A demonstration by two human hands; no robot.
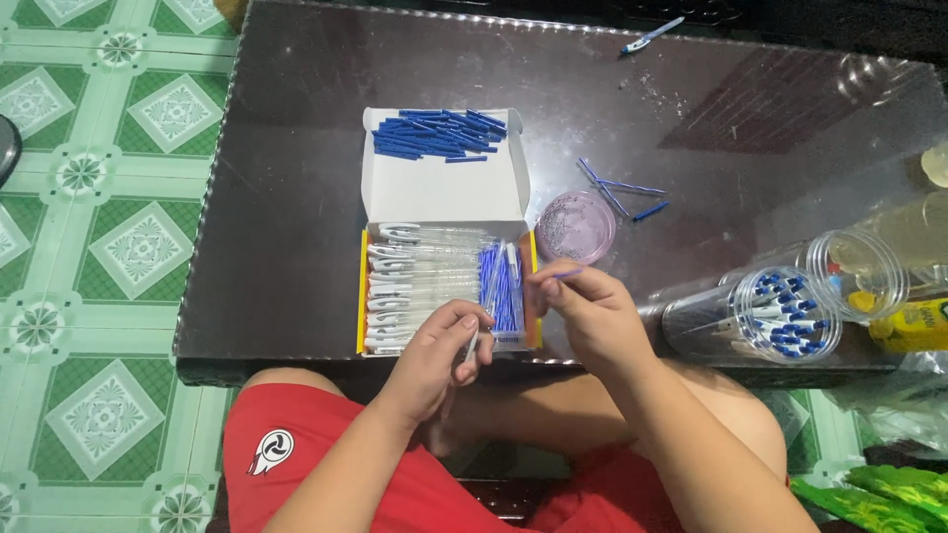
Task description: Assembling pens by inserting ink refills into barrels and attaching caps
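Note:
My left hand (439,355) grips a clear pen barrel (473,343) at the front edge of an open cardboard box (444,188). My right hand (583,311) pinches a thin blue refill (567,273) just right of the box. The box tray holds a row of clear pen barrels (420,286) with white clips and a bundle of blue refills (502,286). On the raised lid lies a heap of blue pen caps (439,133).
A dark glass table (296,197) carries a small pink round dish (576,226), loose blue refills (622,190), a pen (652,35) at the far edge and clear cups with assembled pens (785,316). A yellow bottle (908,326) lies at the right. Green tiled floor is on the left.

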